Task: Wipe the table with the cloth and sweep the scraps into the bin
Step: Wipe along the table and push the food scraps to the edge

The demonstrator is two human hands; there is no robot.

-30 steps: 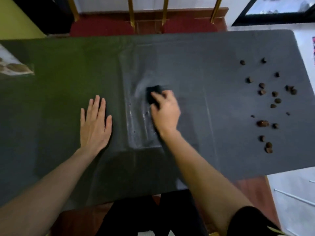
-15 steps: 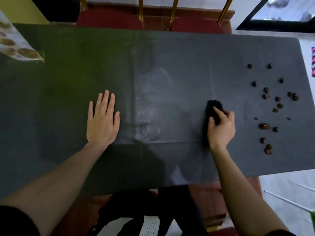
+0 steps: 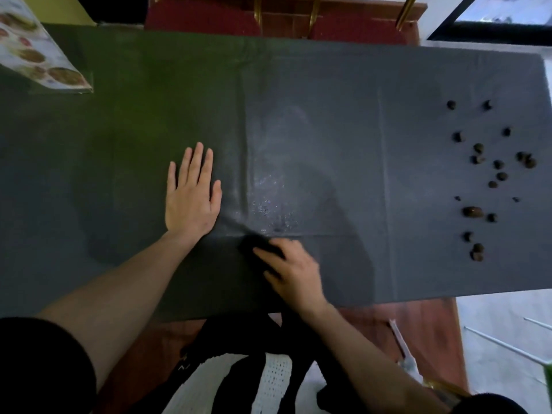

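While the left hand (image 3: 192, 194) lies flat, the right hand (image 3: 294, 271) grips the cloth (image 3: 257, 245) (just beside it).

The left hand (image 3: 192, 194) lies flat, fingers straight, on the dark table (image 3: 328, 94); the right hand (image 3: 294, 271) grips a dark cloth (image 3: 255, 243) near the table's front edge, just right of the left wrist; wet specks glisten beyond the cloth; brown scraps (image 3: 490, 174) lie scattered far right; a printed menu (image 3: 38, 55) sits at the far left corner.
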